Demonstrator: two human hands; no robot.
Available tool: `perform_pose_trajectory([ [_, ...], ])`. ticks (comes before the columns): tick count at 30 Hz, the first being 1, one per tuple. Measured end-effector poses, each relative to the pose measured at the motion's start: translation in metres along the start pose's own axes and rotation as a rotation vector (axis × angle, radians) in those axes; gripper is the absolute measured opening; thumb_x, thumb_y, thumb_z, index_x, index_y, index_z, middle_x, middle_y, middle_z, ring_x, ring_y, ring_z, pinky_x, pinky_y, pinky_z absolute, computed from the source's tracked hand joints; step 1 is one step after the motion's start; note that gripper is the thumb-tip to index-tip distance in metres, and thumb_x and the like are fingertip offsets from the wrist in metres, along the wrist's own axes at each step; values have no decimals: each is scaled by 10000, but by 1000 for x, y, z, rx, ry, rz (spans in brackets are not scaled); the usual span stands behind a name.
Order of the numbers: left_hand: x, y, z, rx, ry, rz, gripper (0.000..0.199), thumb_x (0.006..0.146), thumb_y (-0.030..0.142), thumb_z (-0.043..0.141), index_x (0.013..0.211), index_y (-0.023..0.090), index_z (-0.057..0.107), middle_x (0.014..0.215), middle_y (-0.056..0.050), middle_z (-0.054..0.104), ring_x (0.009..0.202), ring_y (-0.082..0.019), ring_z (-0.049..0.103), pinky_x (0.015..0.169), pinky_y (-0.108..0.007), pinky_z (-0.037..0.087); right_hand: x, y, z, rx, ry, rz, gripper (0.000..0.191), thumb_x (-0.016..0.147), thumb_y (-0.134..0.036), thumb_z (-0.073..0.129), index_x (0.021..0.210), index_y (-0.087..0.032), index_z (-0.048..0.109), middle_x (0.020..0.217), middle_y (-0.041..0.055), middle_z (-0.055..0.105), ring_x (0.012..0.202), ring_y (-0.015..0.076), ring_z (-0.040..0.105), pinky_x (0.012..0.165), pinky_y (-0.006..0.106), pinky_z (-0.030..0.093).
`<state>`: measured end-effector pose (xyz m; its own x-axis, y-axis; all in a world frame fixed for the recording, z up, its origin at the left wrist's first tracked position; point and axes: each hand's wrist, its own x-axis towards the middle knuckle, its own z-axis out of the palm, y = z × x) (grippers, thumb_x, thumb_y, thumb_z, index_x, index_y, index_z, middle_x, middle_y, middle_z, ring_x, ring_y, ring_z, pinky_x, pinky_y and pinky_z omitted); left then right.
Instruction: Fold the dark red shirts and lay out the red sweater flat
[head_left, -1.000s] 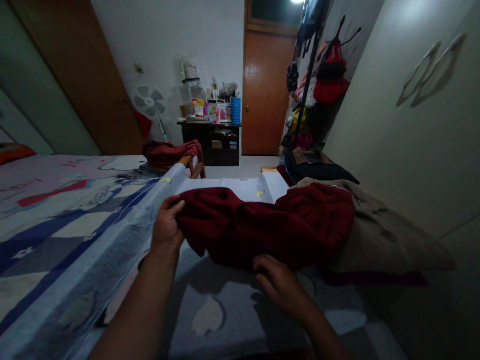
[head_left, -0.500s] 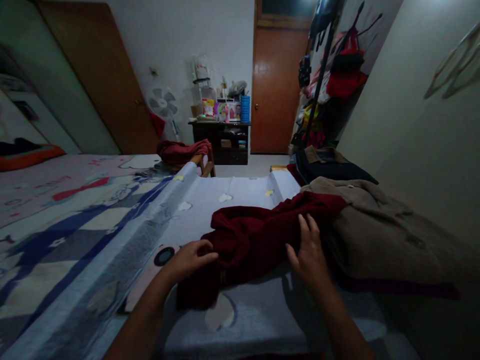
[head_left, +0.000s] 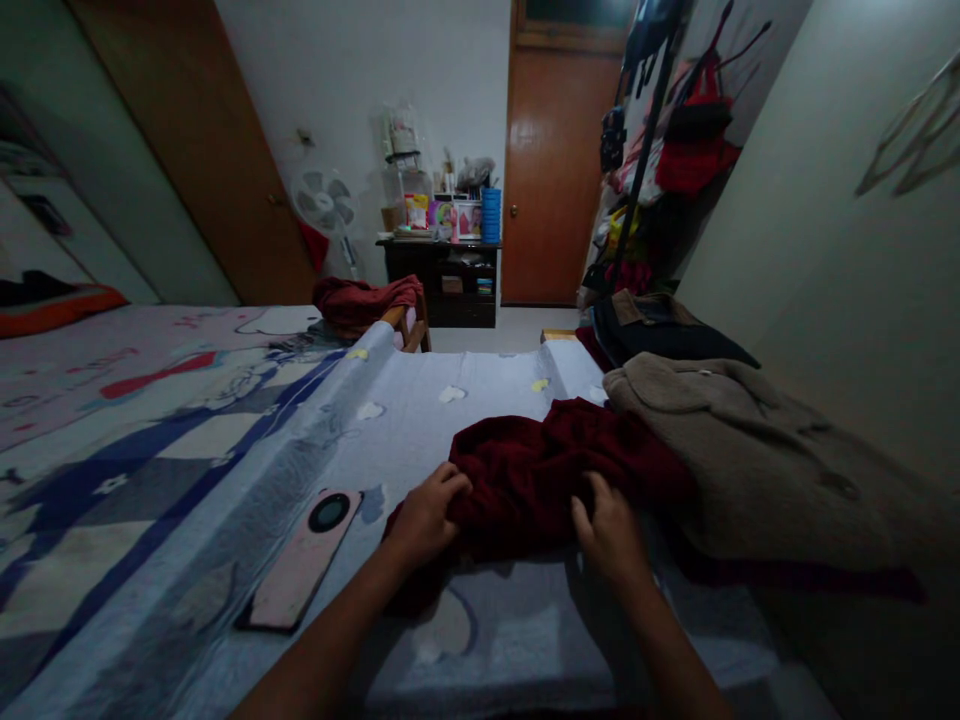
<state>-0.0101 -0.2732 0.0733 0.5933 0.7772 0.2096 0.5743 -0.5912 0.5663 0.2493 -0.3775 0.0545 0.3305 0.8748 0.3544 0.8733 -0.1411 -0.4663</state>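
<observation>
A crumpled dark red garment lies on the pale blue sheet, which is patterned with hearts. My left hand is closed on its near left part, fingers bent into the cloth. On the right side, my right hand grips the near edge, thumb and fingers curled into the fabric. Part of the garment hangs in shadow behind my left wrist, so its kind cannot be made out. A pink phone with a round black camera ring rests face down left of my left forearm.
Right of the garment lies a folded brown coat, with dark folded clothes behind it. At left is a bed with a blue checked cover. A reddish cloth drapes over the wooden bed end. A fan stands farther back.
My left hand has moved right and forward with the garment, bunching it together and uncovering more of the phone. My right hand has curled its fingers into the cloth.
</observation>
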Motion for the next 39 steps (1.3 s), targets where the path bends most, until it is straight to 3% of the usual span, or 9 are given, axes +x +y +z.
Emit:
perform_pose_trajectory([
  [5, -7, -3, -48, 33, 775, -23, 140, 712, 187, 582, 833, 229, 526, 1155, -57, 490, 1162, -255, 482, 1029, -404, 390, 12, -18, -12, 91, 204, -166, 694, 874, -211, 470, 1509, -221, 188, 1525, 151, 257, 1334, 290, 394, 981, 445, 472],
  [7, -15, -1, -57, 82, 861, -14, 143, 709, 198, 593, 835, 230, 535, 1210, -63, 468, 1211, -274, 449, 1067, -437, 354, 16, -25, -11, 74, 224, -197, 710, 862, -185, 477, 1509, -226, 187, 1549, 137, 217, 1381, 299, 322, 1024, 472, 440],
  [15, -43, 5, -53, -45, -383, -3, 407, 668, 177, 632, 1045, 327, 667, 1412, -3, 482, 1421, -338, 227, 1152, -539, 169, 40, -24, 5, 31, 73, -238, 325, 876, -198, 487, 1180, -150, 592, 1227, 137, 601, 1162, 273, 515, 1015, 466, 420],
  [18, -35, 0, -58, -112, -253, -88, 321, 766, 400, 642, 1068, 295, 670, 1401, -48, 490, 1364, -322, 343, 1123, -483, 265, 52, -24, 14, -14, -68, -237, 652, 789, -161, 562, 1420, -164, 397, 1474, 157, 390, 1293, 294, 425, 1029, 463, 397],
  [22, -15, -4, -48, 145, 192, -213, 891, 575, 541, 784, 1363, 260, 478, 1541, -132, 259, 1406, -417, 201, 1131, -577, 149, 68, -28, 26, -14, -318, -211, 967, 713, -153, 618, 1534, -202, 108, 1492, 167, 368, 1231, 256, 515, 957, 370, 432],
  [27, -7, -9, -5, 129, -21, -368, 1309, 426, 556, 851, 1511, 294, 168, 1592, -177, -86, 1412, -523, 21, 1068, -669, 161, 70, -33, 29, -17, -694, -261, 518, 706, -121, 585, 1219, -197, 589, 1079, 75, 698, 942, 217, 658, 794, 285, 453],
  [32, -5, -19, 14, 180, -57, -368, 1040, 656, 225, 711, 1521, 311, 141, 1532, -189, 190, 1301, -408, 404, 1004, -502, 380, 59, -31, -1, 110, -645, -312, 423, 713, -138, 595, 1132, -195, 611, 1093, 74, 683, 988, 222, 635, 853, 310, 444],
  [35, -4, -15, 3, 183, -94, -159, 838, 712, 77, 563, 1473, 333, 321, 1357, -123, 441, 1182, -299, 510, 961, -403, 432, 66, -19, -13, 208, -635, -266, 566, 723, -207, 636, 1277, -201, 523, 1206, 97, 629, 1063, 229, 605, 914, 349, 447],
  [39, -8, 14, -20, 270, -79, 193, 507, 862, 138, 484, 1298, 384, 561, 1371, -78, 452, 1178, -290, 468, 980, -451, 407, 86, -3, 5, 139, -345, -242, 967, 627, -184, 687, 1488, -183, 246, 1495, 165, 348, 1312, 259, 431, 1028, 390, 391],
])
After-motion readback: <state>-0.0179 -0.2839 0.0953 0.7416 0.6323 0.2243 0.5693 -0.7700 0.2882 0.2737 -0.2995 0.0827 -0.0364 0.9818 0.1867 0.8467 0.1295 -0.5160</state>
